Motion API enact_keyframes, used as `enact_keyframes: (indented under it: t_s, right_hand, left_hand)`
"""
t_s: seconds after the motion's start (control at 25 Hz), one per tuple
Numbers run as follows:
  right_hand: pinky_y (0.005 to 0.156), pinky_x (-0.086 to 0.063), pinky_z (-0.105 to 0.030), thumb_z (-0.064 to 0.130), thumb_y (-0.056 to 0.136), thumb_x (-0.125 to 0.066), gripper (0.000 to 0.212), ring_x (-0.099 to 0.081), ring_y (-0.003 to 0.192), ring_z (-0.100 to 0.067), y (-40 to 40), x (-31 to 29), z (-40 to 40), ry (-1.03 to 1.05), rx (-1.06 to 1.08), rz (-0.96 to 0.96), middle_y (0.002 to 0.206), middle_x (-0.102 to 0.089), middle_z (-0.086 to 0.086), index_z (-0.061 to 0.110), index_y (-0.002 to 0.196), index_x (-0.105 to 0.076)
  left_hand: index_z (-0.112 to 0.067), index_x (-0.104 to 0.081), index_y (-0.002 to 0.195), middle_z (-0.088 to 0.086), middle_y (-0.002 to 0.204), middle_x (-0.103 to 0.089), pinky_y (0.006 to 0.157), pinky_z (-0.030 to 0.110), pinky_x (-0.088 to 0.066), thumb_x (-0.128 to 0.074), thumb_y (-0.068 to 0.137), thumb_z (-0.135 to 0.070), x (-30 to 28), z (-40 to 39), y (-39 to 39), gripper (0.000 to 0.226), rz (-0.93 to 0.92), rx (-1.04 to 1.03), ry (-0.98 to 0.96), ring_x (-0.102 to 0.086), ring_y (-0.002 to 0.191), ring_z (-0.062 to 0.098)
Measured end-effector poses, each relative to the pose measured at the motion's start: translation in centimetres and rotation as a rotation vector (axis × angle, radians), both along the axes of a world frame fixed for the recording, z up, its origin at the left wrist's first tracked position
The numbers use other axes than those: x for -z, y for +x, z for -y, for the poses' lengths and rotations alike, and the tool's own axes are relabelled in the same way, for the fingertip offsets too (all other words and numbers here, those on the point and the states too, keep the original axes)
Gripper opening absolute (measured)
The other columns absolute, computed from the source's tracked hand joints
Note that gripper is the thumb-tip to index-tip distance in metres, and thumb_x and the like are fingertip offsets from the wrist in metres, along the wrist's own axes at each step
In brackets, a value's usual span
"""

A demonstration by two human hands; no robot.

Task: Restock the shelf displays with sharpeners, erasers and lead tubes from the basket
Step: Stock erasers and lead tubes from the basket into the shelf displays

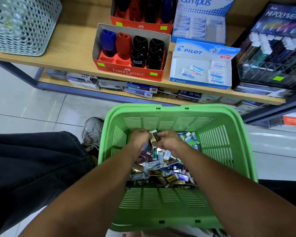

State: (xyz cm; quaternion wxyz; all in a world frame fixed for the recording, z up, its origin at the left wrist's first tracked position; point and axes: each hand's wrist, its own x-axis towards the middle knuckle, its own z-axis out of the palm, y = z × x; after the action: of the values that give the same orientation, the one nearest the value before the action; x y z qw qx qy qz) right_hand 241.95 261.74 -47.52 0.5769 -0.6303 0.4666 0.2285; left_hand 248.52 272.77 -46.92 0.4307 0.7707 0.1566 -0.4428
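Both hands were down inside the green basket, near its far wall, and the item I cared about sat right between them: a small dark lead tube case with a white cap, its long axis running from the near left up to the far right. My left hand had its fingers curled at the case's left end, and my right hand pinched its near right end, so each grip seemed to be grasping the same piece, though the fingertips were hidden. The Hi-Polymer lead display stood at the shelf's far right edge, so I judged the right hand nearer for the carry. The case looked glossy, flat and boxy, resting above a loose heap of erasers and foil-faced tubes.
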Motion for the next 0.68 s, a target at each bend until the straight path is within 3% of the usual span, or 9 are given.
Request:
enact_keyframes:
  t_s: [0.16, 0.32, 0.4, 0.48, 0.56, 0.68]
  right_hand:
    - [0.085, -0.059, -0.034, -0.006, 0.074, -0.081, 0.036, -0.071, 0.09, -0.02, -1.6, -2.1, 0.9, 0.087, -0.013, 0.094, 0.105, -0.073, -0.01, 0.009, 0.105, -0.068]
    - [0.092, -0.057, -0.036, 0.01, 0.086, -0.075, 0.018, -0.067, 0.101, -0.02, -2.1, -3.4, 1.0, 0.118, 0.007, 0.111, 0.114, -0.069, -0.008, 0.014, 0.102, -0.066]
    - [0.105, -0.048, -0.035, 0.017, 0.088, -0.074, 0.027, -0.062, 0.108, -0.019, -2.1, -3.5, 0.9, 0.037, 0.02, 0.083, 0.117, -0.066, -0.003, 0.012, 0.114, -0.066]
    - [0.107, -0.042, -0.034, 0.015, 0.089, -0.072, 0.024, -0.059, 0.113, -0.023, -2.0, -3.6, 1.2, -0.089, 0.051, 0.065, 0.118, -0.065, -0.007, 0.009, 0.112, -0.068]
    - [0.099, -0.05, -0.034, 0.006, 0.089, -0.071, 0.025, -0.064, 0.104, -0.026, -1.8, -3.7, 1.6, -0.112, 0.113, 0.076, 0.116, -0.066, -0.012, 0.004, 0.113, -0.066]
    - [0.077, -0.062, -0.034, -0.007, 0.085, -0.07, 0.029, -0.071, 0.084, -0.027, -1.9, -3.8, 1.2, 0.11, 0.174, 0.106, 0.106, -0.067, -0.022, 0.002, 0.11, -0.057]
  left_hand:
    - [-0.014, -0.07, 0.101, -0.001, 0.096, -0.069, 0.065, 0.019, -0.05, -0.078, 0.079, -0.002, -1.8, -0.7, -0.1, 0.026, 0.02, 0.054, -0.11, -0.065, 0.084, 0.011]
    - [-0.001, -0.065, 0.097, 0.017, 0.101, -0.071, 0.073, 0.031, -0.061, -0.073, 0.08, 0.006, -3.0, -1.0, 0.0, 0.019, -0.046, 0.004, -0.111, -0.072, 0.087, 0.026]
    - [0.004, -0.063, 0.097, 0.02, 0.096, -0.07, 0.066, 0.028, -0.062, -0.07, 0.082, 0.009, -3.3, -1.0, -0.2, 0.017, -0.081, -0.024, -0.09, -0.075, 0.081, 0.025]
    - [0.008, -0.062, 0.1, 0.022, 0.091, -0.071, 0.061, 0.027, -0.061, -0.07, 0.084, 0.008, -3.3, -1.1, -0.4, 0.018, -0.124, -0.051, -0.077, -0.076, 0.074, 0.025]
    - [0.009, -0.061, 0.103, 0.025, 0.094, -0.07, 0.063, 0.029, -0.062, -0.068, 0.086, 0.008, -3.2, -0.9, -0.5, 0.019, -0.154, -0.094, -0.08, -0.076, 0.076, 0.027]
    - [0.006, -0.062, 0.104, 0.02, 0.099, -0.069, 0.076, 0.042, -0.062, -0.057, 0.093, 0.008, -3.1, -0.1, -0.6, 0.013, -0.159, -0.056, -0.067, -0.074, 0.084, 0.029]
